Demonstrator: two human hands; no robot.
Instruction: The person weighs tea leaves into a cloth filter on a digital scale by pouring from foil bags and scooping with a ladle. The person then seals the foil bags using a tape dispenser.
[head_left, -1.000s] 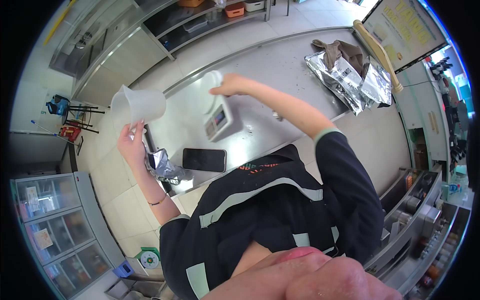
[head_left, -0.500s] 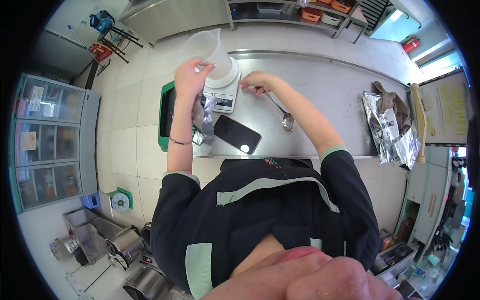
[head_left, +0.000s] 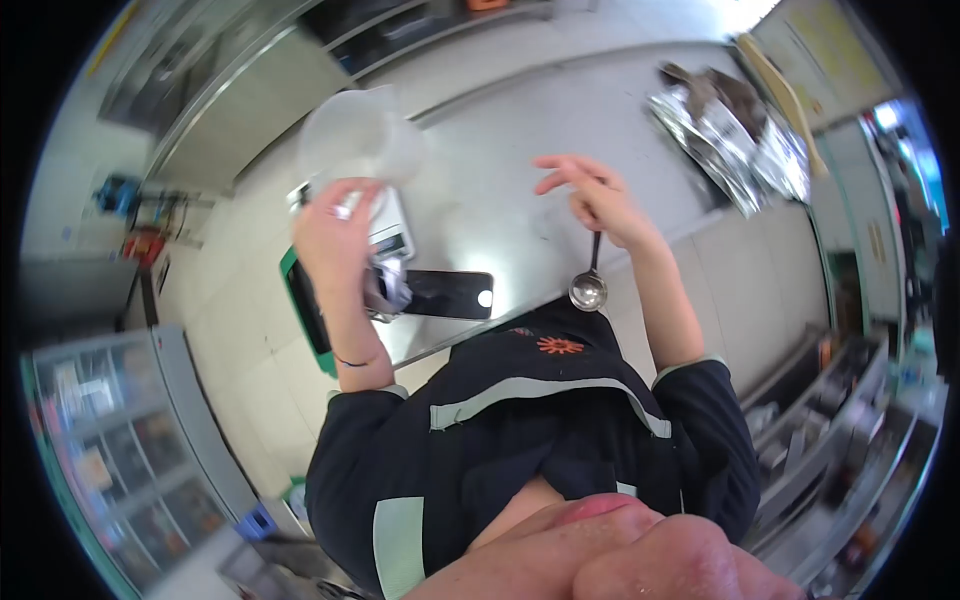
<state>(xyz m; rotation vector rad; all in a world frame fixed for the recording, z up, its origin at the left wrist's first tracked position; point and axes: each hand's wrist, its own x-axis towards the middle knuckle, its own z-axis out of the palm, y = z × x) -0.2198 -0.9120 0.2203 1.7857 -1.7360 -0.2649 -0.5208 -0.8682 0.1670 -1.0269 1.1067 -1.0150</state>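
Your left hand is pinched on the handle side of the translucent pitcher, at 11 o'clock in your view; blur hides whether it rests on the white scale. It should be light, slightly flexible plastic, best held by its handle. Your right hand, towards 2 o'clock, grips a metal spoon, two fingers extended, bowl hanging towards 6. Likely stiff and slick, it wants a firm handle grip.
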